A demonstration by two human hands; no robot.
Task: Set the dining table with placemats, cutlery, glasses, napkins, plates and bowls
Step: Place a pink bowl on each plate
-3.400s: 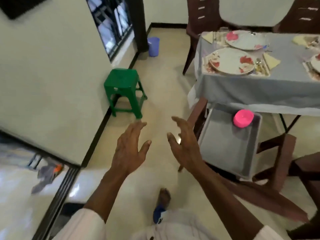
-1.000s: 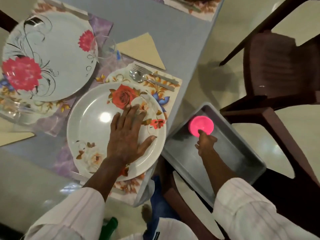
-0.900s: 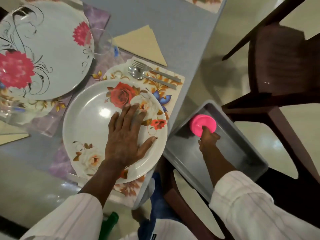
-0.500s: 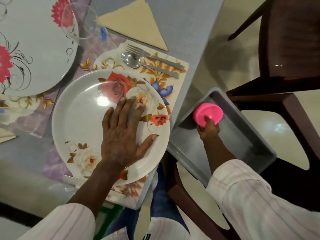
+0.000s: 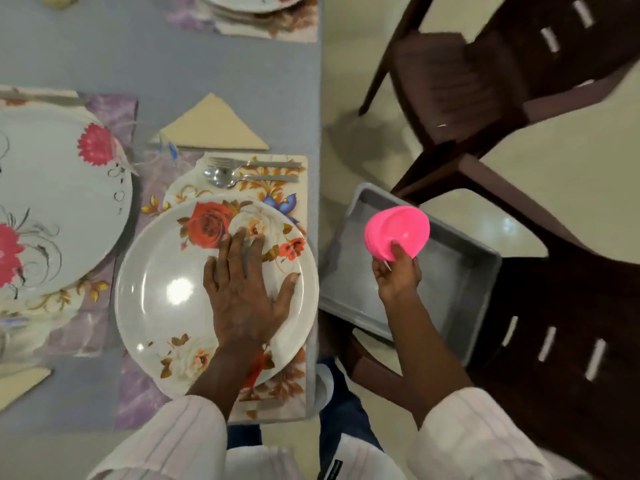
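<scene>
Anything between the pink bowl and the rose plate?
Yes: the left hand lies flat on the rose plate, over its right half. Nothing else visible stands between it and the pink bowl, held by the right hand over the grey tray.

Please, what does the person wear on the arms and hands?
Both arms wear loose pale sleeves with thin stripes: left sleeve, right sleeve. They end before the wrists. The left hand and right hand are bare: no gloves, and no ring or watch shows.
</scene>
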